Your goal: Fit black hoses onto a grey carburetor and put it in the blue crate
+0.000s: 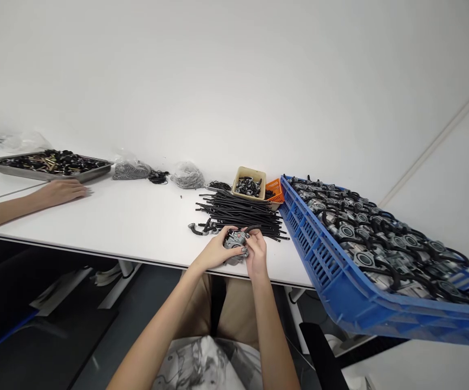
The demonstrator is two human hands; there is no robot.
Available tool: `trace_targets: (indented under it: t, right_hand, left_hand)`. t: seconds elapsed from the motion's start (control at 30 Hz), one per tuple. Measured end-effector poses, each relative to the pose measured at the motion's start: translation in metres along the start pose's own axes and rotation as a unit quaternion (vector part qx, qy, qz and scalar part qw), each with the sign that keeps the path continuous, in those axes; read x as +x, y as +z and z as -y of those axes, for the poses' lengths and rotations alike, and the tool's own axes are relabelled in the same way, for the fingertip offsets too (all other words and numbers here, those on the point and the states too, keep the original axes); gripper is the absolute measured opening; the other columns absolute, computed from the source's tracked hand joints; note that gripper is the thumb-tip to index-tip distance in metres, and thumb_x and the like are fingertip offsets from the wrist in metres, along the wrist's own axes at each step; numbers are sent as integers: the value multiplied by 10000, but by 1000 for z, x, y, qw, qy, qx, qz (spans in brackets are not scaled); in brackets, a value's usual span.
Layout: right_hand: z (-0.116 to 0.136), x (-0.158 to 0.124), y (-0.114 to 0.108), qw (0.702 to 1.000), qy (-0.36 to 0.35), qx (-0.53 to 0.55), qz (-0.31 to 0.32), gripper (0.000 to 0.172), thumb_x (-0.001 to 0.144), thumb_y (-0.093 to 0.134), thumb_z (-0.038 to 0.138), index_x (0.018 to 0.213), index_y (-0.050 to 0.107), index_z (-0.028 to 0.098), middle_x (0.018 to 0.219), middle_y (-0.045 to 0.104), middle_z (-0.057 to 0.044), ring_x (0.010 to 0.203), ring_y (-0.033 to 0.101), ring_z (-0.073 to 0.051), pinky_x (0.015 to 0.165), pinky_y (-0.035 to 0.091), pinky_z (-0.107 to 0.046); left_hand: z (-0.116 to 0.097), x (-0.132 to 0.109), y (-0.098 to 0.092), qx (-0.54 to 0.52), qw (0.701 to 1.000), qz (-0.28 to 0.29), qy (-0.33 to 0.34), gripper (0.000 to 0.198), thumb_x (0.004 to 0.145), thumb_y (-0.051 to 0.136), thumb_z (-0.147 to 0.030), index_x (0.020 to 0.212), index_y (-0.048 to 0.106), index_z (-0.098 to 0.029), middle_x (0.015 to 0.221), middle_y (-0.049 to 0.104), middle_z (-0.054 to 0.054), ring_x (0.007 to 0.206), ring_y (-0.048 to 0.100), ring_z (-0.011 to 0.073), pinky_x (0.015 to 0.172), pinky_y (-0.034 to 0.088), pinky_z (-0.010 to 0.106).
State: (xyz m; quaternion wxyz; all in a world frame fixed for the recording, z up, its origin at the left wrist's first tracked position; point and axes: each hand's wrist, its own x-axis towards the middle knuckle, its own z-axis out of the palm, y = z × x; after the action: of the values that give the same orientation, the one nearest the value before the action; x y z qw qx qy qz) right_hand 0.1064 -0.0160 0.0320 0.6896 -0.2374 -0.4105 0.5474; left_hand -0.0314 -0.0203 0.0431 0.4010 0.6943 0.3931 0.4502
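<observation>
Near the table's front edge, my left hand (217, 250) is closed round a grey metal carburetor (235, 245). On its other side, my right hand (257, 253) pinches a short black rubber hose (253, 228) against the carburetor; how far the hose sits on it is hidden by my fingers. Just behind my hands lies a wide pile of straight black rubber hoses (238, 210). Several small elbow-shaped fittings with black tubing (197, 229) rest left of the carburetor.
A blue plastic crate (311, 254) full of carburetors stands tilted at right. Behind the hoses are a cream bin (239, 176) of small parts and an orange basket (275, 189). Bags of parts (188, 176) and a metal tray (51, 176) line the wall. Another person's hand (66, 189) rests at left.
</observation>
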Motion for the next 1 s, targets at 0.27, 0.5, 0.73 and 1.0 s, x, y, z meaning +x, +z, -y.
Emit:
trace_targets:
  t: [0.27, 0.5, 0.73, 1.0]
  right_hand:
    - [-7, 3, -1, 997, -2, -82, -12, 331, 678, 773, 343, 950, 690, 174, 1031, 669, -60, 956, 605, -178, 876, 474, -292]
    - [1, -2, 3, 999, 11, -38, 1, 220, 731, 700, 374, 835, 662, 184, 827, 639, -16, 763, 593, -142, 724, 482, -244]
    - [-1, 0, -1, 999, 3, -54, 7, 279, 687, 736, 352, 905, 703, 182, 918, 675, -51, 858, 611, -180, 781, 487, -288]
    - [-7, 3, -5, 996, -15, -85, -12, 282, 657, 782, 364, 848, 680, 184, 865, 683, -34, 826, 613, -169, 793, 479, -289]
  left_hand:
    - [0, 1, 1, -7, 1000, -2, 21, 553, 735, 722, -393, 1217, 515, -218, 1234, 623, 76, 1107, 590, 244, 963, 454, 370]
    - [-1, 1, 1, 1, 1000, 5, 7, 591, 709, 740, -417, 1212, 506, -213, 1156, 649, 66, 1033, 611, 241, 907, 486, 359]
    - [-1, 0, 0, -17, 1000, 1, -1, 595, 718, 736, -418, 1227, 508, -210, 1193, 641, 79, 1065, 606, 244, 919, 483, 363]
    - [4, 1, 0, -7, 1000, -17, -12, 567, 713, 725, -383, 1221, 541, -211, 1225, 639, 71, 1110, 594, 262, 967, 462, 387]
